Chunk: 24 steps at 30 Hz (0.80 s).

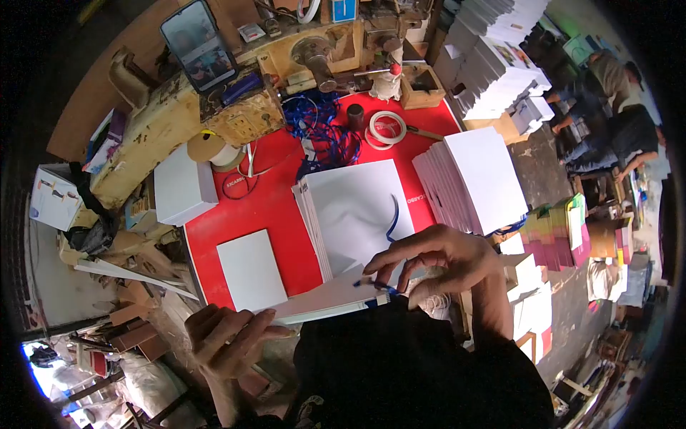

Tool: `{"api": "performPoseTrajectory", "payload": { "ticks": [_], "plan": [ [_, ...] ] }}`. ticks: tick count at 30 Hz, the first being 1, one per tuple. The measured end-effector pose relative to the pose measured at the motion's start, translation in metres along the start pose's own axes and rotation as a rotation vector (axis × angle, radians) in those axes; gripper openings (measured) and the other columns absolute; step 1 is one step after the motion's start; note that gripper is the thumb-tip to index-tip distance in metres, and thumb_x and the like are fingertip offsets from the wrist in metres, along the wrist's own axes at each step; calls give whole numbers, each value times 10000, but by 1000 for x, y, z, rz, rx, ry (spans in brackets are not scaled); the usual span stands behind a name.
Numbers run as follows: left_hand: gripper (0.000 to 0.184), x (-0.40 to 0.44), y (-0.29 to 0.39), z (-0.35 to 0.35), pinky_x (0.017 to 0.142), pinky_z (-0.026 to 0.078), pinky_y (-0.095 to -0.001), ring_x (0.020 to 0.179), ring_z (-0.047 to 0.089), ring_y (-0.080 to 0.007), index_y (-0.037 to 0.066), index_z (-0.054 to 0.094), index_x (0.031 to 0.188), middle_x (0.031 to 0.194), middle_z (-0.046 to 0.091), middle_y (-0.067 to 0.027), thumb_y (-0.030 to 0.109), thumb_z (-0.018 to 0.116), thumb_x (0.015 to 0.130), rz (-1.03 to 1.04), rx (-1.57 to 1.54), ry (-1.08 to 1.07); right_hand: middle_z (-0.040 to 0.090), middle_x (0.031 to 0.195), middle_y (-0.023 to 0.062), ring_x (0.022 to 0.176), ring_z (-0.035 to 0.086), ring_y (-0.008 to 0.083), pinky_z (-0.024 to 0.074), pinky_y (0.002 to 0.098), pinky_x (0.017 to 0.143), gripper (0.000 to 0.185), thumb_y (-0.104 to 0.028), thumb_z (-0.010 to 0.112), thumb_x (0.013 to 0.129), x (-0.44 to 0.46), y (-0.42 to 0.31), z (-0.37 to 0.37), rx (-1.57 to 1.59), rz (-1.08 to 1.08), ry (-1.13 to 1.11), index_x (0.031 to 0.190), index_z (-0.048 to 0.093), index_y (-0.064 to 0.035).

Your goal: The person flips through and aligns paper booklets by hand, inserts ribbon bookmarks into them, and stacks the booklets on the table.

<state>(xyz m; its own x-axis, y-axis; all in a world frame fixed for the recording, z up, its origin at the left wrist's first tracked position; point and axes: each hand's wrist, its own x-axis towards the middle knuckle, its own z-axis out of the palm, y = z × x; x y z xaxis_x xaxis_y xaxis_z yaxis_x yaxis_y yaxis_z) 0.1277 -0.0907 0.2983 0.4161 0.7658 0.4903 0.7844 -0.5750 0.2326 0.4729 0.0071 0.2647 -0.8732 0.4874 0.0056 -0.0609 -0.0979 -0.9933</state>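
Note:
My left hand [225, 339] pinches the left end of a white book block [314, 307], held on edge close to my body. At the block's other end, the bent fingers of my right hand [457, 268] close on a short blue ribbon [379, 285]. Just beyond lies a stack of white book blocks [357, 207] on the red table top [264, 207], with a loose blue ribbon strip [394, 218] trailing over it. A single white block [251, 269] lies flat to the left. My palms and part of the held block are hidden.
A tangle of blue ribbon [314, 121], a roll of white tape [386, 130] and a tall white stack [482, 179] stand around the table. A phone [199, 46] leans on the machine [243, 118]. Other people [607, 136] work at far right.

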Motion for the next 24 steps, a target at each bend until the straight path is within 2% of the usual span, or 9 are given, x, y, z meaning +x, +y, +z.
{"api": "performPoseTrajectory", "payload": {
  "ticks": [1, 3, 5, 8, 11, 15, 17, 20, 24],
  "plan": [
    [425, 1, 1, 0, 495, 490, -256, 575, 596, -91, 166, 785, 938, 799, 600, 62, 310, 897, 554, 52, 32, 26, 622, 1225, 197, 1082, 649, 255, 596, 352, 831, 505, -101, 720, 872, 2, -2, 0, 1, 1, 2, 1316, 525, 40],
    [424, -2, 2, 0, 500, 499, -251, 569, 595, -86, 173, 786, 939, 826, 592, 70, 319, 902, 558, 97, 66, 55, 611, 1240, 188, 1076, 647, 236, 596, 327, 795, 433, -267, 593, 977, 12, -11, 4, 241, 426, 232, 1269, 547, 50],
    [441, -8, 1, 0, 513, 519, -243, 558, 590, -76, 176, 785, 948, 863, 578, 69, 340, 914, 559, 117, 108, 87, 624, 1200, 158, 1083, 643, 221, 597, 315, 761, 491, -407, 467, 1019, 22, -21, 13, 184, 517, 304, 1227, 573, 25],
    [458, -8, 2, 1, 506, 518, -243, 552, 587, -74, 178, 783, 947, 873, 574, 68, 378, 916, 557, 151, 117, 94, 652, 1103, 99, 997, 687, 208, 608, 319, 721, 248, -173, 626, 959, 28, -14, 14, -24, 328, 184, 1166, 601, -39],
    [449, -7, 8, 1, 500, 525, -243, 555, 591, -72, 184, 782, 917, 905, 585, 71, 418, 912, 556, 100, 105, 89, 660, 1091, 89, 911, 710, 194, 600, 300, 700, 264, -51, 703, 881, 33, -34, 22, -95, 384, 189, 1128, 610, -38],
    [425, -14, 9, 2, 508, 555, -250, 564, 616, -79, 173, 773, 895, 938, 605, 60, 437, 894, 585, 112, 171, 109, 718, 806, 93, 778, 684, 112, 550, 240, 633, 271, -88, 750, 853, 35, -24, 28, -71, 250, 403, 1087, 629, -24],
    [398, -18, 8, 4, 549, 592, -258, 621, 653, -85, 176, 762, 896, 976, 615, 46, 440, 875, 621, 121, 135, 125, 730, 835, 128, 820, 701, 132, 553, 244, 684, 282, -86, 753, 850, 36, -16, 29, -18, 284, 459, 1087, 626, -1],
    [385, -40, 2, 12, 570, 605, -265, 691, 673, -84, 167, 756, 897, 1004, 619, 42, 440, 863, 647, -30, 147, 129, 733, 881, 156, 845, 707, 174, 551, 274, 746, 251, -51, 717, 872, 40, -6, 39, 38, 4, 867, 1091, 620, 24],
    [376, -40, -5, 1, 600, 610, -281, 774, 687, -99, 159, 749, 892, 1007, 629, 36, 435, 854, 660, -17, 121, 69, 727, 894, 171, 841, 714, 211, 560, 306, 788, 183, -48, 696, 889, 48, -3, 53, 151, -43, 879, 1045, 647, 35]
  ]
}}
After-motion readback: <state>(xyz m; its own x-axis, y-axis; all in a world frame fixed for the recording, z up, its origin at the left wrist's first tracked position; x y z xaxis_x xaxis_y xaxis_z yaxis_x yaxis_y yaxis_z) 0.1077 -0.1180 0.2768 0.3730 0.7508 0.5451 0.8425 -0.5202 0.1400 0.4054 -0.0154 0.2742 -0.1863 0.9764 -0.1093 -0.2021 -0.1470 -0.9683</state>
